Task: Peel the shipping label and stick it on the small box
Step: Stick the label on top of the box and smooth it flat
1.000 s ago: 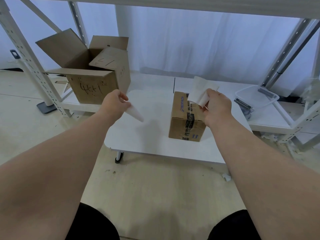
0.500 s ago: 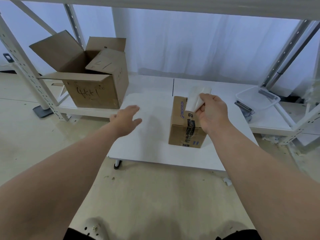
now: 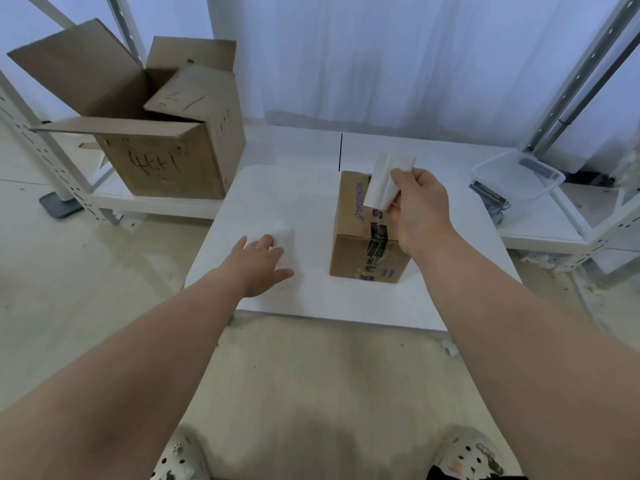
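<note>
The small brown cardboard box (image 3: 351, 237), sealed with printed tape, stands on the low white table (image 3: 311, 299). My right hand (image 3: 420, 209) hovers over the box's top right edge, pinching a curled white shipping label (image 3: 382, 183) that stands above the box top. My left hand (image 3: 258, 266) lies low over the table left of the box, fingers spread. A faint white piece of paper (image 3: 284, 233) lies flat at its fingertips; I cannot tell whether they touch it.
A large open cardboard box (image 3: 166, 161) with handwriting sits on the low shelf at back left. A clear plastic tray (image 3: 519, 174) and dark clips (image 3: 491, 199) lie on the shelf at right. Metal rack posts (image 3: 45, 150) flank the table. My shoes (image 3: 180, 459) show below.
My left hand let go of the white paper piece it held a second ago and dropped to the table, open. My right hand kept the label and stayed over the box.
</note>
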`<state>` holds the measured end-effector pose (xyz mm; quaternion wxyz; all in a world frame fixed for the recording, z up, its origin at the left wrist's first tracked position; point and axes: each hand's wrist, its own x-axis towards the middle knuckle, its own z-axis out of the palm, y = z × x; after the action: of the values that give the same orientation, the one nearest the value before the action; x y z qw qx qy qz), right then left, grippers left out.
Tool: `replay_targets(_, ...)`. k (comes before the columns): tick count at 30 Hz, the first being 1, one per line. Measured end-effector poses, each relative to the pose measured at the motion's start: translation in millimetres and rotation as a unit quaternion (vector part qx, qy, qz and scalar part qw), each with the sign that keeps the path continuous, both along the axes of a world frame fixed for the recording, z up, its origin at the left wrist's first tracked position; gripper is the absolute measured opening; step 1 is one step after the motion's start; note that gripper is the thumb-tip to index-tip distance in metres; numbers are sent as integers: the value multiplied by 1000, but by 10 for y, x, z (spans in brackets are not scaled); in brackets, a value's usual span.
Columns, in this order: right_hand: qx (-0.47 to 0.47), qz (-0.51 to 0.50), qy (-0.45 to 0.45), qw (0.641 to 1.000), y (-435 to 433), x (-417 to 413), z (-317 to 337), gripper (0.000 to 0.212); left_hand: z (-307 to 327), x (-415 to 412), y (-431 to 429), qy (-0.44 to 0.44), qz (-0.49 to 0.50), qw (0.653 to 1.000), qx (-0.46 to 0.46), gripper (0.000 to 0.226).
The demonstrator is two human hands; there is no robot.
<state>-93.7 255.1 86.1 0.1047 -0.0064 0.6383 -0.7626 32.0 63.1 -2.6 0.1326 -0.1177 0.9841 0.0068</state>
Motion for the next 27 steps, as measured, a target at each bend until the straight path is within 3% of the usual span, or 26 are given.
replay_targets(5, 3, -9, 12, 1000, 76, -51, 66, 10, 98, -4, 65, 85, 35, 993, 69, 45)
replay_targets(15, 28, -8, 19, 999, 197, -18, 107, 7, 200, 67, 105, 65, 52, 994, 70, 33)
replay_targets(21, 39, -10, 27, 999, 232, -3, 133, 8, 467, -8, 281, 199, 84, 971, 106, 33)
replay_targets(24, 63, -18, 40, 997, 311, -42, 146, 12, 680, -156, 546, 259, 76, 951, 153, 45)
replay_targets(27, 102, -33, 85, 991, 436, -103, 170, 15, 848, -350, 884, 242, 74, 951, 178, 69)
